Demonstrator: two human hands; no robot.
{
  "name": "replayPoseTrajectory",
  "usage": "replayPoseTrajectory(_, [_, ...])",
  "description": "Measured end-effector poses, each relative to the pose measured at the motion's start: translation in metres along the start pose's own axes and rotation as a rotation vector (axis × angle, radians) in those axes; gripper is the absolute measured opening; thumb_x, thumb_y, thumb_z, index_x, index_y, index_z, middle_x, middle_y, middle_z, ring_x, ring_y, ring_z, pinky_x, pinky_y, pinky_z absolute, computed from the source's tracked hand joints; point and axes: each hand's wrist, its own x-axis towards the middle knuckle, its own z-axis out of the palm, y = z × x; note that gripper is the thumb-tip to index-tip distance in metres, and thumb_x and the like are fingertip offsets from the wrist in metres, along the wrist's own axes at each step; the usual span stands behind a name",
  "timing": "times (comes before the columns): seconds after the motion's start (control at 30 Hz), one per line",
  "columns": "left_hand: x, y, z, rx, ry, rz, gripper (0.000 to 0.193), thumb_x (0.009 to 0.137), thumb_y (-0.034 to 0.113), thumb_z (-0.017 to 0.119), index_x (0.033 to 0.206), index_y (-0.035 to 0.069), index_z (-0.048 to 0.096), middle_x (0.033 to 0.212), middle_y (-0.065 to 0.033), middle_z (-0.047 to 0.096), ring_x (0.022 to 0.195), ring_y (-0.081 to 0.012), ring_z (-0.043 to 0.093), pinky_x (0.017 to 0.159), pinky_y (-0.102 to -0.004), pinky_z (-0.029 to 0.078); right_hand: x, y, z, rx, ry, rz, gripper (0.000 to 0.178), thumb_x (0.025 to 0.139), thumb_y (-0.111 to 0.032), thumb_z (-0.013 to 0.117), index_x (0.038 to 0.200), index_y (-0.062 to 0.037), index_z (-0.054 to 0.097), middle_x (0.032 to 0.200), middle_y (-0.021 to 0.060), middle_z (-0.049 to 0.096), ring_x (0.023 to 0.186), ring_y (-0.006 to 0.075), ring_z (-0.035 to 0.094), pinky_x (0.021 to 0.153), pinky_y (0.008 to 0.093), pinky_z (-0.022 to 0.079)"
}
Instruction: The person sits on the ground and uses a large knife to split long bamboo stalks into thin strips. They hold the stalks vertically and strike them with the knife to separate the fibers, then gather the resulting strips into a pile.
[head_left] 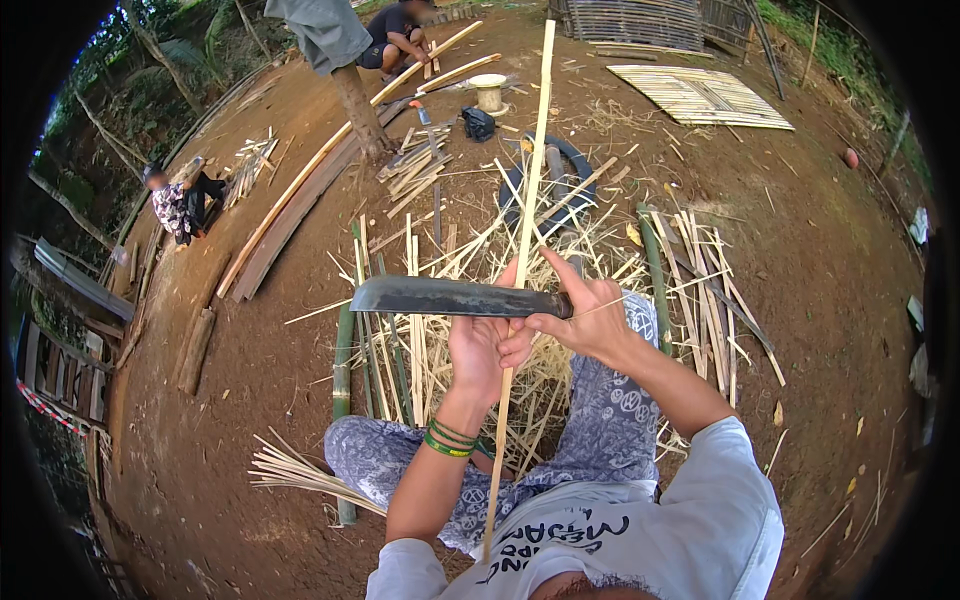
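Note:
My left hand (478, 352) is closed around a long pale bamboo strip (535, 150), which runs from near my chest out past the wood shavings. In my right hand (592, 308) is the handle of a machete (440, 296); its broad dark blade points left and crosses the strip just above my left fingers. My right index finger reaches up beside the strip. Whether the blade's edge touches the strip I cannot tell. Beneath both hands, between my bent legs, lies a heap of bamboo shavings (540, 400).
Green bamboo poles (343, 380) and cut strips (700, 290) lie on both sides. Ahead are a black tyre (575, 205), a pale spool-shaped stand (488, 92) and a post (360, 110). One person (185, 205) sits far left; another (393, 40) squats at the back. A slatted panel (700, 95) lies far right.

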Motion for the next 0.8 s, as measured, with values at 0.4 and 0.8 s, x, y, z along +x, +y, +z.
replayPoseTrajectory(0.4, [-0.021,0.002,0.001,0.181,-0.008,-0.019,0.033,0.108,0.025,0.039,0.138,0.013,0.047,0.077,0.0043,0.038,0.053,-0.0034,0.029,0.044,-0.02,0.021,0.021,0.004,-0.001,-0.071,0.146,-0.134,0.082,0.07,-0.077,0.068,0.118,-0.0107,0.067,0.053,0.0073,0.06,0.048,0.0266,0.063,0.052,0.0431,0.045])
replayPoseTrajectory(0.8, [-0.059,0.004,0.006,0.348,0.068,-0.018,0.055,0.107,0.016,0.043,0.158,0.016,0.024,0.076,0.0055,0.037,0.054,-0.0028,0.03,0.045,-0.0183,0.024,0.04,0.017,-0.013,-0.186,0.01,-0.006,0.068,0.081,-0.075,0.059,0.075,-0.008,0.069,0.06,0.0068,0.063,0.053,0.0261,0.063,0.05,0.0384,0.044])
